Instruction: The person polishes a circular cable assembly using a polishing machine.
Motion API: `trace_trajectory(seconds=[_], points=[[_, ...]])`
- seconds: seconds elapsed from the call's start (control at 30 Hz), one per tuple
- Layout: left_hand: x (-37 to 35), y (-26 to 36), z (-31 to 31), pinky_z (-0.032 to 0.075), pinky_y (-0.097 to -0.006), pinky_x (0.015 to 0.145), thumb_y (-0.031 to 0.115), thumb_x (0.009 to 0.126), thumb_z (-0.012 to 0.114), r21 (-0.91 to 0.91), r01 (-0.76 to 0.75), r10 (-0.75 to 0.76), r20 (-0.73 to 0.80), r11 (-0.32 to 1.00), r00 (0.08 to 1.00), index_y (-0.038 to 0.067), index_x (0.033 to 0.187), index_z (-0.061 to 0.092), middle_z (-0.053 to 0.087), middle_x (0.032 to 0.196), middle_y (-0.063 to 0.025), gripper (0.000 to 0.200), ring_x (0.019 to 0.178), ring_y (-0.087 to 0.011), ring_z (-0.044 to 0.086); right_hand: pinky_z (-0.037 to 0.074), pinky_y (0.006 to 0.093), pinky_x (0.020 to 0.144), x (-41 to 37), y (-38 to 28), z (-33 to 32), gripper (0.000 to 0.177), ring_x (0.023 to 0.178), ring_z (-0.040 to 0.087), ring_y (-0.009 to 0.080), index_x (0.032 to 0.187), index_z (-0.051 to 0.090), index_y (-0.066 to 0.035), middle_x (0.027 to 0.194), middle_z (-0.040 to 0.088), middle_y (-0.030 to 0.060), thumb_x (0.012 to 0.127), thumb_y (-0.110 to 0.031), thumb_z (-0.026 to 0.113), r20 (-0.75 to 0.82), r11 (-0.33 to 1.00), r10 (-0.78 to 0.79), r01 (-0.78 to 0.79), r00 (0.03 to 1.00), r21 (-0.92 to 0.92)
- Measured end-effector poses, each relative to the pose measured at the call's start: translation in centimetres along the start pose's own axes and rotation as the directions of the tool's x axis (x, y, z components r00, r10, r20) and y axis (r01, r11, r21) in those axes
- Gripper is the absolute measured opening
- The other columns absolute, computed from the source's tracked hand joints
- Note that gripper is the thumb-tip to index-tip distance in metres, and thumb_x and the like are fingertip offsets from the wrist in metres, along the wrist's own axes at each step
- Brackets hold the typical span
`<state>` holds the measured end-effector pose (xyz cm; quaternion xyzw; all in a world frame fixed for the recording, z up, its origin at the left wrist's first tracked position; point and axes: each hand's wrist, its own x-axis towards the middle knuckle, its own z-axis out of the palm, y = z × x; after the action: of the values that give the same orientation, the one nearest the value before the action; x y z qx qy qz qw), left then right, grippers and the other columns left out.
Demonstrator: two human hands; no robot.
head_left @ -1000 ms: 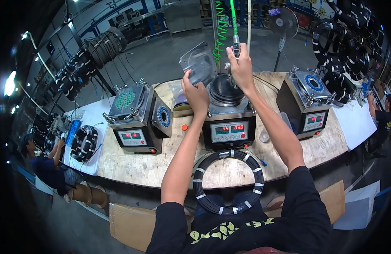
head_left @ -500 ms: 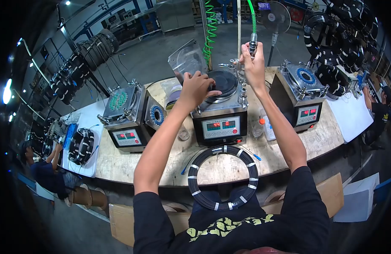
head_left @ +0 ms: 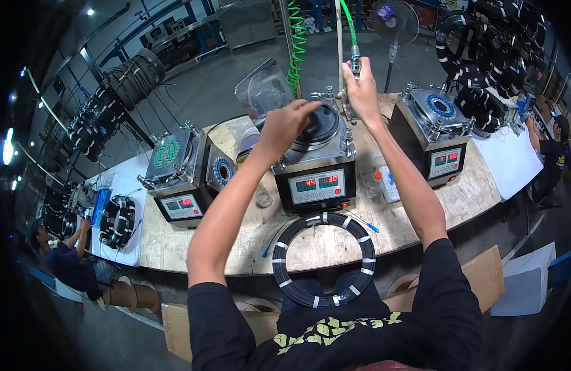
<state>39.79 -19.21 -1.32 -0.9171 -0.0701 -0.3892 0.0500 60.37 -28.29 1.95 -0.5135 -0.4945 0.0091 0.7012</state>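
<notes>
My right hand (head_left: 363, 96) is wrapped round an air blow gun (head_left: 355, 62) with a green hose (head_left: 347, 18) running up from it. It is raised behind the right rear corner of the middle machine (head_left: 319, 188). My left hand (head_left: 284, 128) is over the left side of that machine's round black plate (head_left: 324, 127), fingers stretched to the right and slightly blurred; its thumb is hidden. Behind the left hand, a clear plastic guard (head_left: 264, 93) stands tilted up. A coil of black cable (head_left: 282, 260) with white tape bands and blue connector ends lies at the table's front edge, partly over my lap.
Similar machines stand left (head_left: 183, 207) with green-ended pieces on top and right (head_left: 446, 162) with a blue ring (head_left: 441, 106). A bottle with an orange cap (head_left: 373, 184) and a small glass jar (head_left: 263, 198) sit nearby. Co-workers sit at far left (head_left: 75, 260) and far right (head_left: 553, 161).
My left hand has lifted slightly from the black plate, its fingers now stretched right. The blow gun has shifted a little left and down with my right hand. The middle machine's right display went from 0 to 30.
</notes>
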Motion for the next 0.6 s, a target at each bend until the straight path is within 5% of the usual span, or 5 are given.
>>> trace_trajectory(seconds=[0.17,0.3,0.43,0.47,0.6], points=[[-0.3,-0.6,-0.3,0.056,-0.041,0.072,0.01,0.092,0.061,-0.356,0.536,-0.624,-0.205,0.765,0.754,0.004,0.113,0.077,0.074,0.084,-0.0209,0.027,0.067,-0.0307,0.071,0.057,0.0319,0.049,0.9,0.5,2.8,0.026,0.066,0.061,0.0121,0.108,0.049,-0.002,0.083,0.059,0.0052,0.107,-0.026,0.061,-0.012,0.995,0.002,-0.001,1.0,0.095],[-0.4,-0.1,-1.1,0.053,-0.042,0.069,0.011,0.092,0.061,-0.342,0.588,-0.664,-0.169,0.733,0.729,0.003,0.117,0.077,0.071,0.077,-0.0214,0.03,0.063,-0.0299,0.068,0.057,0.0317,0.049,1.9,1.6,4.4,0.027,0.064,0.059,0.01,0.107,0.049,-0.003,0.079,0.053,0.0031,0.107,-0.028,0.061,0.118,0.97,0.053,-0.079,0.992,0.229],[-0.1,0.4,-1.2,0.053,-0.0433,0.069,0.012,0.092,0.062,-0.33,0.556,-0.639,-0.255,0.763,0.725,0.004,0.119,0.076,0.07,0.074,-0.0225,0.031,0.063,-0.0318,0.069,0.052,0.0325,0.045,2.7,0.7,3.4,0.031,0.062,0.058,0.0119,0.107,0.046,-0.003,0.081,0.051,0.0047,0.108,-0.031,0.06,0.386,0.997,0.063,-0.075,0.92,0.017],[-0.1,0.6,-1.2,0.054,-0.043,0.07,0.012,0.092,0.063,-0.321,0.552,-0.634,-0.284,0.77,0.719,0.005,0.119,0.077,0.071,0.075,-0.0228,0.031,0.064,-0.0321,0.07,0.052,0.0353,0.052,2.4,-1.3,2.3,0.03,0.067,0.059,0.0141,0.107,0.045,-0.002,0.085,0.053,0.0076,0.108,-0.028,0.061,0.455,0.966,0.247,-0.252,0.855,-0.052],[-0.5,-1.1,0.7,0.057,-0.0397,0.072,0.017,0.091,0.068,-0.318,0.484,-0.574,-0.327,0.815,0.751,0.008,0.116,0.079,0.074,0.082,-0.0237,0.029,0.072,-0.0328,0.075,0.05,0.0459,0.079,3.8,1.2,2.9,0.028,0.085,0.063,0.0287,0.108,0.045,-0.001,0.089,0.057,0.0178,0.108,-0.024,0.06,0.237,0.96,-0.14,0.19,0.961,-0.206]])
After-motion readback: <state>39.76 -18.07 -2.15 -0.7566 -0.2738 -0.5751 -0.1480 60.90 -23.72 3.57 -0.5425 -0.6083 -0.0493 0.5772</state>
